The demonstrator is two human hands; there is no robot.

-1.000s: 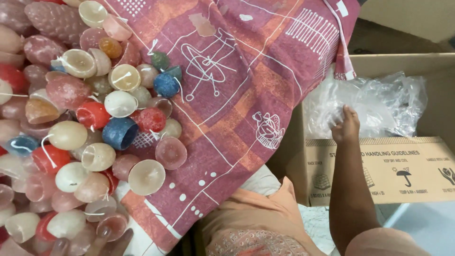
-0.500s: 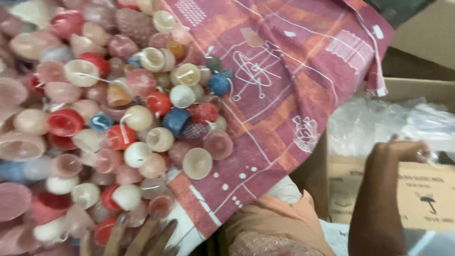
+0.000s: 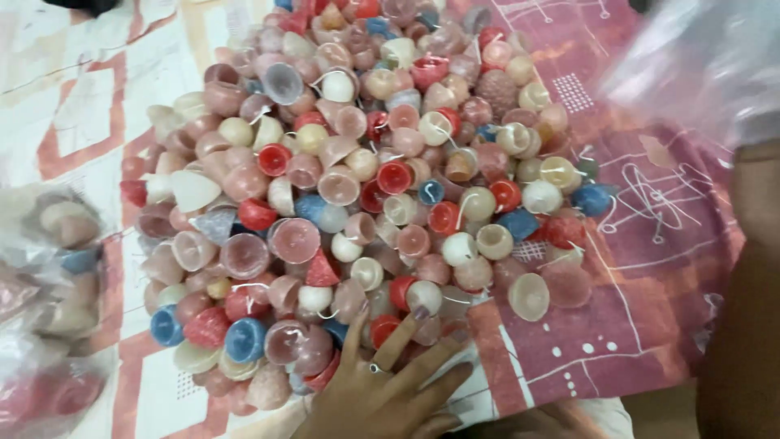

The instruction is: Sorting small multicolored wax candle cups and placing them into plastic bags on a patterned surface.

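Observation:
A big heap of small wax candles in pink, red, blue and cream, many with white wicks, lies on a red and white patterned cloth. My left hand, with a ring on one finger, rests flat at the near edge of the heap, its spread fingertips touching the nearest candles and holding nothing. At the right edge my right forearm rises to a blurred clear plastic bag held up at the top right. The bag hides the fingers.
A second clear bag with several candles in it lies at the left edge, blurred. The cloth continues to the left in a paler, cream and orange pattern.
The view has swung left off the cardboard box and onto the whole heap. My right hand has lifted the plastic bag up from the box. My left hand has come in at the heap's near edge.

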